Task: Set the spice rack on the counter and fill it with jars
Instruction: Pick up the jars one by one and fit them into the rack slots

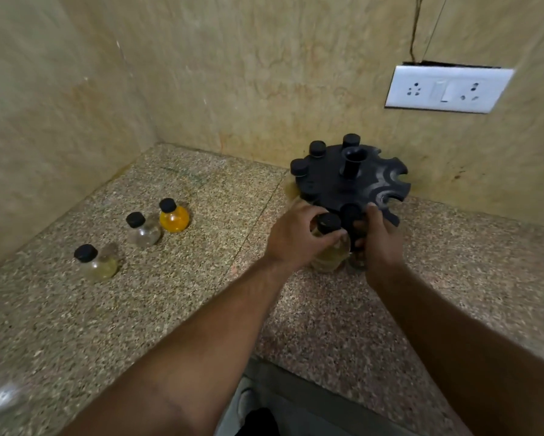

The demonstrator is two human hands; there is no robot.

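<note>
rack: black plastic carousel (pixel 352 180) sitting on the counter (pixel 170 294) at about 1 o'clock from me, tucked near the wall; round top plate with scalloped notches round the rim and a hollow post in the middle; three black caps poke up through the far-left notches, and one more at the near edge, so I'd call it partly filled

left hand: my left hand (pixel 295 237) is wrapped round a small jar (pixel 328 247), fingers curled on its neck and shoulder just under the cap; holding it low so the neck can slide sideways into a notch, I reckon

right hand: my right hand (pixel 380 237) is closed on the rack's near edge, thumb on top; bracing it so it doesn't spin, probably

jar in hand: clear bulb-shaped glass, pale yellowish stuff inside, ribbed black cap; right at the rack's 6 o'clock edge

spares: three more jars out at 9 to 10 o'clock, well apart from the rack; an orange-filled jar (pixel 173 215), a nearly clear one (pixel 143 229), a pale one (pixel 96 262)

counter: speckled granite, smooth; wall looks like blotchy beige stone
</note>
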